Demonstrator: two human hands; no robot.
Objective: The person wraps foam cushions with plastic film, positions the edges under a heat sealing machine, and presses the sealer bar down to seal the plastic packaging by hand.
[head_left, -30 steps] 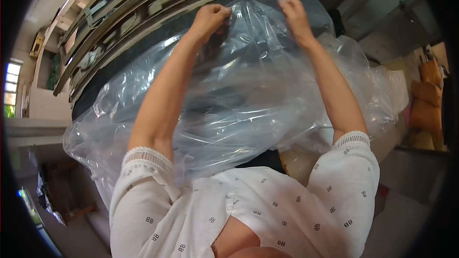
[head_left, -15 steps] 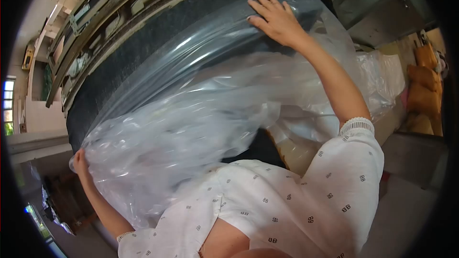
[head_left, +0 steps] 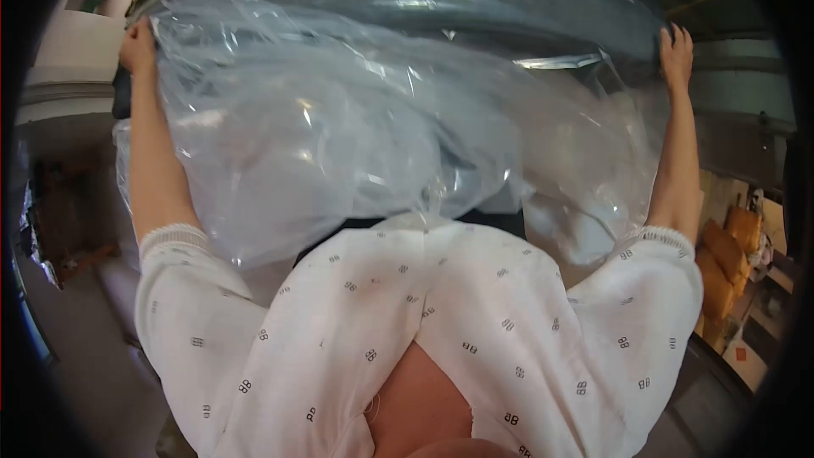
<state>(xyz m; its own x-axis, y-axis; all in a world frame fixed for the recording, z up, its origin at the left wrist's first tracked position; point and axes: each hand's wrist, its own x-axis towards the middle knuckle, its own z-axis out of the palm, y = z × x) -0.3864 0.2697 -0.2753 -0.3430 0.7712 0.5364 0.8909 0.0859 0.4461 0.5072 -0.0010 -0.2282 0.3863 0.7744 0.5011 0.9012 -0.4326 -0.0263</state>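
Observation:
A wide sheet of clear plastic (head_left: 339, 119) spreads in loose, shiny folds before me and hangs down toward my body. At its left edge, my left hand (head_left: 138, 48) is closed on the plastic, fingers curled around it. Far to the right, my right hand (head_left: 677, 53) grips the sheet's opposite side, its fingers bent over the edge and partly hidden. Both arms are stretched wide. Beneath the film lies a dark work surface (head_left: 122, 95), showing through where the plastic is smoother toward the back.
Brown padded items (head_left: 727, 259) stand beyond my right arm. A dark cluttered area with shiny scraps (head_left: 42, 237) is low on the left. The front of the sheet reaches close to my white patterned shirt (head_left: 424, 288).
My right hand has gone from lying spread on the film to gripping its right side. My left hand keeps its hold. The view has turned and the loose folds have shifted.

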